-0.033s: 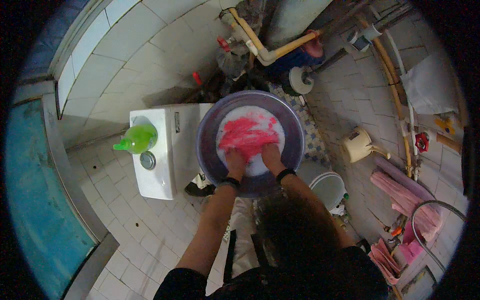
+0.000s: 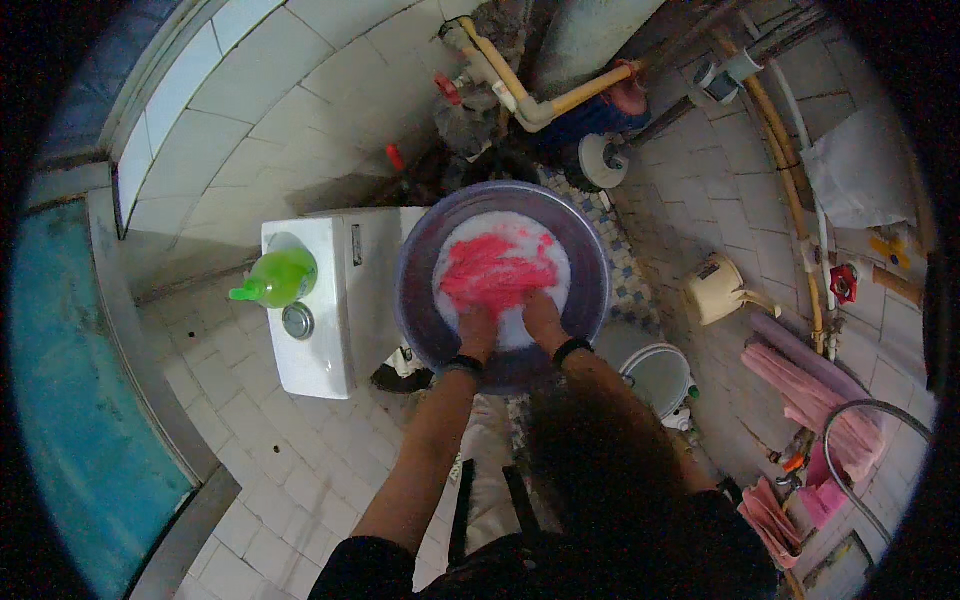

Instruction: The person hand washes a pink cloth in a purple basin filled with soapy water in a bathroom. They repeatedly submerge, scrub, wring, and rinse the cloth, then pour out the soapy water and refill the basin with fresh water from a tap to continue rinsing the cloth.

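A round purple basin holds white suds and a soaked pinkish-red cloth. Both my arms reach down into it from its near side. On the cloth's left near edge is my left hand, closed on the fabric, its fingers largely hidden in cloth and foam. Just to the right, my right hand grips the near right edge of the same cloth, fingertips sunk out of sight. A dark band circles each wrist.
Left of the basin stands a white ceramic tank with a green bottle and a round metal button on its lid. A white bucket and cream dipper are to the right. Pink towels hang beyond.
My left hand has shifted slightly right within the basin. The cloth and my right hand look almost the same.
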### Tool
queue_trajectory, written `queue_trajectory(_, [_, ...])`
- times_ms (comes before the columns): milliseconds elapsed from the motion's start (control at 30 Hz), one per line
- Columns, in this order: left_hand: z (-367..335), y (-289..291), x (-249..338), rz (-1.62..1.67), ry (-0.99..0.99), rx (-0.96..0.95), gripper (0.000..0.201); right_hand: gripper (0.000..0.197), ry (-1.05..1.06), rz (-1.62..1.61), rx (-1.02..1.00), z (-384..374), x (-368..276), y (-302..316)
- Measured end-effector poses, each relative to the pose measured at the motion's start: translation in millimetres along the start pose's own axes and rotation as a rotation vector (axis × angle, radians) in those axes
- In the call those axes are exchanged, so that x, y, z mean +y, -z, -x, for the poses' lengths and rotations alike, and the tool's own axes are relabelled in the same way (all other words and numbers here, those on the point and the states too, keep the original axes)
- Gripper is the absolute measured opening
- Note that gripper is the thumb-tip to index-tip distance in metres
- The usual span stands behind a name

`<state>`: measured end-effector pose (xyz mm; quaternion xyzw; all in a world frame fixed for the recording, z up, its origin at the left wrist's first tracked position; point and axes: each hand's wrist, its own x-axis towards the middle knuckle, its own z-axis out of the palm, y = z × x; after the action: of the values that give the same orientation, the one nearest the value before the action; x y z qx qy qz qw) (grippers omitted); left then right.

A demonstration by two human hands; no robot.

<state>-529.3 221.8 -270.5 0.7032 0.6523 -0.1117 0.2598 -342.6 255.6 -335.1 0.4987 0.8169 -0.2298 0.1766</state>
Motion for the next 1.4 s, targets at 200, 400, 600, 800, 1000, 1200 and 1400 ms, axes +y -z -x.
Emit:
queue_trajectory(200, [29, 74, -38, 0.140, -0.066, -0.304, 0.025, 0.028, 0.381, -0.014, -0.241, 39, 37, 117])
queue_trajectory(400, [124, 273, -69, 0.259, -0.241, -0.075, 0.018, 0.017, 0.222, -0.276, -0.052, 137, 58, 348])
queue_trajectory(600, [231, 468, -15, 0.192, -0.430, 0.527, 0.014, 0.006, 0.471, -0.109, 0.537, 263, 9, 535])
queue_trajectory(800, [308, 602, 36, 0.354, -0.341, 0.686, 0.015, 0.009, 0.538, 0.000, 1.011, 343, -23, 670])
queue_trajectory(1000, [349, 674, 66, 0.465, -0.471, 1.069, 0.012, 0.019, 0.579, -0.159, 1.270, 385, -39, 737])
queue_trajectory(1200, [356, 691, 67, 0.381, -0.512, 1.076, 0.013, 0.022, 0.613, -0.447, 1.236, 376, -28, 747])
queue_trajectory(1400, [278, 619, 20, 0.474, -0.439, 0.606, 0.011, 0.012, 0.617, -0.468, 0.730, 306, -7, 684])
